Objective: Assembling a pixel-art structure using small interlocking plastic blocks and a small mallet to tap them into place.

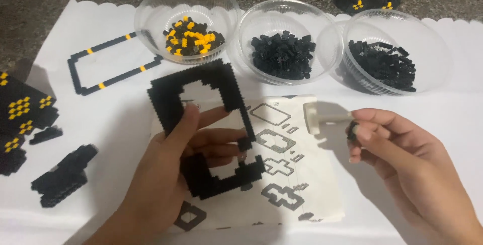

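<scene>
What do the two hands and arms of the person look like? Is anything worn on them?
Both the left hand and the right hand are bare: no gloves, rings, watch or bracelet show. No sleeve reaches the visible forearms. The fingernails are short and look unpainted.

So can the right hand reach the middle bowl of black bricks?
Probably yes. The right hand sits just below the middle bowl, which is open on top with nothing in between. But its fingers already pinch a white tool and a small black piece, so grabbing bricks looks awkward.
</scene>
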